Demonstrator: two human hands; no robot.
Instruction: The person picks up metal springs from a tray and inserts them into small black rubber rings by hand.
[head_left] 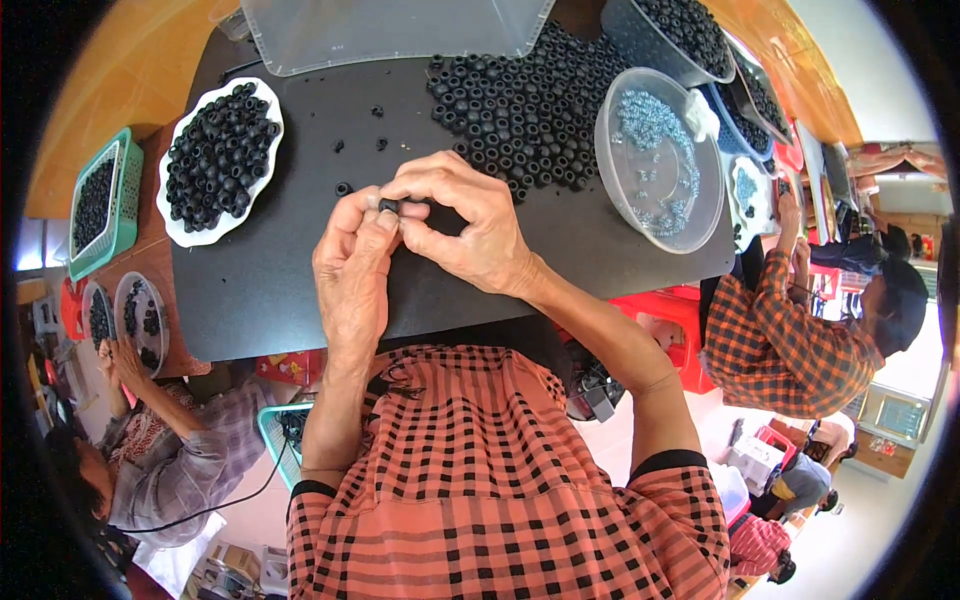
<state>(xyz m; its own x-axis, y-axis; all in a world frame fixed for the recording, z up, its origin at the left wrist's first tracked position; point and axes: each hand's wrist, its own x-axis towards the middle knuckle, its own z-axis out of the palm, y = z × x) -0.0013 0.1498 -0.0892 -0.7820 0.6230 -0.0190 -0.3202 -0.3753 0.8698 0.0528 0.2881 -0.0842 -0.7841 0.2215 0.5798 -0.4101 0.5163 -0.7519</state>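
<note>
My left hand (pixel 352 268) pinches a small black ring-shaped part (pixel 389 205) between thumb and finger above the dark table (pixel 270 290). From the other side, the curled thumb and index finger of my right hand (pixel 462 225) close on the same part; their tips partly cover it. Just beyond my left fingers lies a loose black part (pixel 343 188). A large pile of similar black parts (pixel 520 110) spreads over the table ahead of my right hand. To the left, a white scalloped plate (pixel 200 237) is heaped with them.
A clear round tub (pixel 604 140) holds small light-blue pieces (pixel 645 115) at right. Behind it stands a deep container (pixel 640 45) of black parts. An upturned-looking clear bin (pixel 390 35) occupies the far edge. Co-workers sit left (pixel 190 470) and right (pixel 790 345); a green basket (pixel 125 215) stands left.
</note>
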